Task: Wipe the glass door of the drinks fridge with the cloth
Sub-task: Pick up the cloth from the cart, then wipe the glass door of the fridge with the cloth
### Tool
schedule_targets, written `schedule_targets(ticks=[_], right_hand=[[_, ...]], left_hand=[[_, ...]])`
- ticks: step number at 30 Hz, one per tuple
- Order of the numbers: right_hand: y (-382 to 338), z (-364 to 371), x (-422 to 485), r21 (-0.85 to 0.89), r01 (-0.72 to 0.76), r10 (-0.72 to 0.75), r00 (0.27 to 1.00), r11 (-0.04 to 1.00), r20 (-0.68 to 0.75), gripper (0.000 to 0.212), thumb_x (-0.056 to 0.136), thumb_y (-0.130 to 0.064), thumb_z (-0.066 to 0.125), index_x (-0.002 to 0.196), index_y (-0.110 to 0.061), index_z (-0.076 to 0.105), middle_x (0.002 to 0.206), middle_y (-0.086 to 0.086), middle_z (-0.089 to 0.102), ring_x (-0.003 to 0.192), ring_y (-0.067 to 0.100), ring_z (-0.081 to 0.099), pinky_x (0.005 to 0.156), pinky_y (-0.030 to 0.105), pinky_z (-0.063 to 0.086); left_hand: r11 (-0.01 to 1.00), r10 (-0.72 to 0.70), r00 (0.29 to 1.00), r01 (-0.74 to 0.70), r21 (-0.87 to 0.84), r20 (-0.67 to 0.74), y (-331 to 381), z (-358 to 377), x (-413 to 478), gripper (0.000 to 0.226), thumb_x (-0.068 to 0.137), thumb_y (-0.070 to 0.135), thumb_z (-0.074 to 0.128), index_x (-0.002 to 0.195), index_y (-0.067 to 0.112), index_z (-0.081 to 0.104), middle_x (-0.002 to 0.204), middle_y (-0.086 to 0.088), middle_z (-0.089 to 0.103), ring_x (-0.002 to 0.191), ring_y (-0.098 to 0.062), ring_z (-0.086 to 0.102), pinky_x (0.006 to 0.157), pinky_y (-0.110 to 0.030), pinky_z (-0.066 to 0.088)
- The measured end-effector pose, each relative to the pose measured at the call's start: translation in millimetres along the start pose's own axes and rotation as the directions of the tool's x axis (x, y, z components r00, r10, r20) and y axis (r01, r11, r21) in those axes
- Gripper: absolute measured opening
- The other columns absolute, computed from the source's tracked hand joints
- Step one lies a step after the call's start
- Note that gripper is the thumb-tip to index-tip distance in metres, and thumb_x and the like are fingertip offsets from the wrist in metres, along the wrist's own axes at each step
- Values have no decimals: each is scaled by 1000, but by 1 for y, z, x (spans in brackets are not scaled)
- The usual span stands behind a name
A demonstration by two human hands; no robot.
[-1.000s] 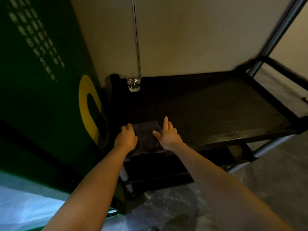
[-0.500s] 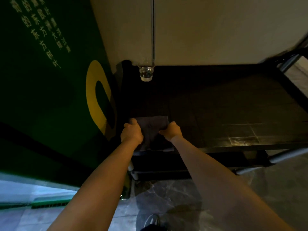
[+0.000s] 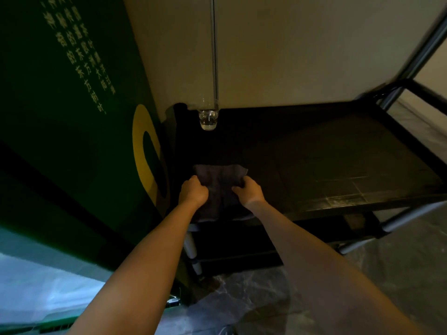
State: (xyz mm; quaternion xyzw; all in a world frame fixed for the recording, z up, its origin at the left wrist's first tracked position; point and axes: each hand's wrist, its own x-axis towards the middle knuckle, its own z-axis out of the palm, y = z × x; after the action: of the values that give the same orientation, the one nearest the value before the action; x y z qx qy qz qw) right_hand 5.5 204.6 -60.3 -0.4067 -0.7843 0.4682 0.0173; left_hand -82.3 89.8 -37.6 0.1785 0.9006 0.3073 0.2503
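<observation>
A dark grey cloth lies on the near left corner of a black shelf top, its near edge hanging over the front. My left hand grips the cloth's left side with curled fingers. My right hand grips its right side the same way. The drinks fridge's green side panel, with a yellow ring and pale lettering, fills the left of the view. A pale glowing strip of the fridge shows at the lower left.
A small clear glass holding a little water stands at the shelf's back left by the beige wall. Metal shelf posts rise at the right. Lower shelves and a grey marbled floor lie below.
My right hand went from flat, fingers spread on the cloth, to curled around its right side. Both hands have bunched the cloth slightly. The view has shifted a little.
</observation>
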Motion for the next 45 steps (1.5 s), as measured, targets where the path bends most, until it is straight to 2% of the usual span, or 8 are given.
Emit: schedule_targets(ticks=[7, 18, 23, 27, 32, 36, 40, 45], right_hand=[[-16, -23, -50, 188, 204, -173, 970, 961, -170, 8, 93, -11, 50, 95, -19, 47, 83, -9, 53, 91, 21, 55, 79, 39, 45], [-39, -20, -200, 353, 463, -319, 861, 813, -396, 18, 92, -3, 50, 103, -16, 42, 97, -2, 56, 96, 17, 56, 86, 37, 48], [-76, 15, -256, 337, 457, -331, 869, 823, -368, 28, 93, -8, 50, 119, -13, 40, 122, 12, 55, 107, 25, 56, 86, 37, 48], [-114, 49, -290, 360, 469, -372, 876, 806, -308, 51, 91, -1, 51, 134, -16, 29, 136, 13, 47, 119, 27, 49, 94, 33, 44], [-173, 107, -334, 660, 441, -457, 874, 608, -163, 63, 89, 0, 54, 141, -10, 19, 146, 15, 35, 129, 28, 40, 111, 46, 31], [-219, 173, -367, 792, 383, -580, 813, 476, -45, 56, 86, -13, 58, 133, -24, 29, 142, 11, 41, 123, 25, 48, 108, 48, 36], [-252, 237, -393, 806, 373, -608, 794, 460, -21, 60, 85, -20, 58, 137, -22, 29, 135, 7, 48, 103, 11, 64, 84, 28, 54], [-283, 298, -410, 783, 391, -573, 818, 484, -54, 44, 92, -6, 51, 133, -13, 39, 132, 18, 53, 116, 30, 54, 102, 49, 43]], left_hand=[[988, 135, 989, -139, -74, -57, 16, -28, -42, 32, 91, 13, 36, 121, 4, 42, 124, -23, 52, 110, -37, 51, 96, -45, 44], [867, 379, 919, -395, -304, -110, 4, -85, -173, 28, 91, 7, 43, 115, 16, 52, 121, -13, 59, 112, -28, 53, 101, -44, 42], [807, 398, 907, -417, -418, -137, -28, -134, -230, 27, 90, 6, 45, 111, 18, 57, 110, -9, 62, 102, -23, 57, 95, -37, 44], [718, 422, 886, -455, -527, -191, -56, -175, -260, 29, 89, -1, 44, 115, 4, 56, 101, -6, 61, 82, -12, 58, 72, -18, 49], [732, 453, 873, -480, -484, -180, -99, -232, -298, 37, 91, 6, 45, 125, 19, 52, 101, 6, 58, 60, 13, 56, 40, -5, 43], [763, 461, 880, -459, -456, -115, -147, -284, -326, 41, 91, 12, 42, 130, 26, 46, 103, 1, 55, 72, -5, 48, 56, -22, 45], [764, 401, 916, -324, -558, 17, -200, -343, -347, 22, 91, 23, 43, 106, 29, 57, 76, 4, 50, 61, -9, 42, 58, -25, 43], [735, 412, 905, -399, -549, -107, -259, -401, -344, 17, 89, 16, 48, 96, 21, 63, 76, 3, 60, 59, -11, 52, 52, -20, 43]])
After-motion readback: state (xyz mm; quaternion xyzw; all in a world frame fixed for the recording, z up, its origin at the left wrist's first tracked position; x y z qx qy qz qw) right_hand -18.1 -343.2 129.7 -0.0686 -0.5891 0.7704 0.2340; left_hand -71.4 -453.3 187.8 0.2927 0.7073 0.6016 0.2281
